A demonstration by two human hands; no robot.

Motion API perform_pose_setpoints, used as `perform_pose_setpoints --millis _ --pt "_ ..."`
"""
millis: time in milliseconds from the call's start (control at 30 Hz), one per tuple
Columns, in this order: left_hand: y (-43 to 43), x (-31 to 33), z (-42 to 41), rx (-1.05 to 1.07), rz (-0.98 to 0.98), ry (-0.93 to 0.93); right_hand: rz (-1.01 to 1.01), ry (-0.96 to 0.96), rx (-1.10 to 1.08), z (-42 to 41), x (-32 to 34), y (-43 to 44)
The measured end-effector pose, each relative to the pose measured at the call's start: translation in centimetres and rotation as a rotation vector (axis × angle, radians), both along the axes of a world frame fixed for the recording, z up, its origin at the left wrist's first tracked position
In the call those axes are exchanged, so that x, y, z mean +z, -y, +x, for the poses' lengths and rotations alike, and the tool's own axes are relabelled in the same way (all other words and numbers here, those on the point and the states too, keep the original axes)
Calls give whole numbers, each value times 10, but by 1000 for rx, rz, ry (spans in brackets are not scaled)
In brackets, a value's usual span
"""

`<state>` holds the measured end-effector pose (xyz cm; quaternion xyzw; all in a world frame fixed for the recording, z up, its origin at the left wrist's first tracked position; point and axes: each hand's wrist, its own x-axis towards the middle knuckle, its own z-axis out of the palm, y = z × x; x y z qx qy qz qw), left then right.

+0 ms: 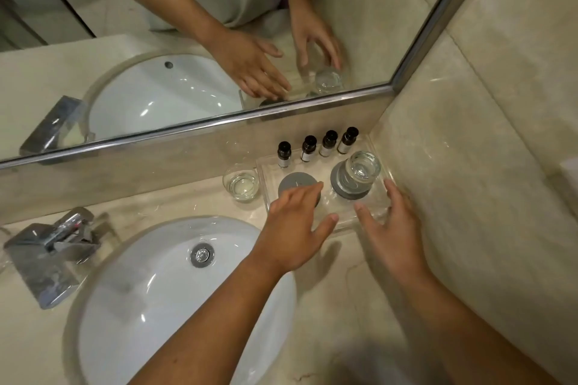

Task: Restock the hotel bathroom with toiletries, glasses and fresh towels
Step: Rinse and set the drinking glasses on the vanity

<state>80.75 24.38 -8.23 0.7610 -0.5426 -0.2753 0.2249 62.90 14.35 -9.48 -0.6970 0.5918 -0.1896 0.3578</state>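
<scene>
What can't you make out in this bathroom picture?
In the head view:
1. Labels on the four bottles: too small to read.
2. Empty coaster: partly covered by the left hand.
3. Whether the right hand touches the tray: its clear edge is blurred.
4. Sink: cut off by the bottom edge.

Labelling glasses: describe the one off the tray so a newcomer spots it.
Start at the sink; beyond it a clear tray fills the counter corner. The glass stands on bare counter, left of the tray. Its twin sits inside, on a grey coaster.
</scene>
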Motion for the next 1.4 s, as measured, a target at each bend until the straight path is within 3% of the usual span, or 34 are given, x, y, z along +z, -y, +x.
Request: perform_pose_setpoints --millis 233,500,767,1100,1400 --pt "-62 6 17 41 21 198 -140 -54 334 6 13 -58" --pt "-117 18 50 162 168 306 -256 -182 712 77 35 -89" --pt "-137 19 95 281 208 356 -294 -308 826 156 39 -83" --pt "-135 -7 125 326 204 335 -214 -544 818 205 19 -61" --pt "-137 -21 128 359 244 227 -185 -577 806 226 11 -53"
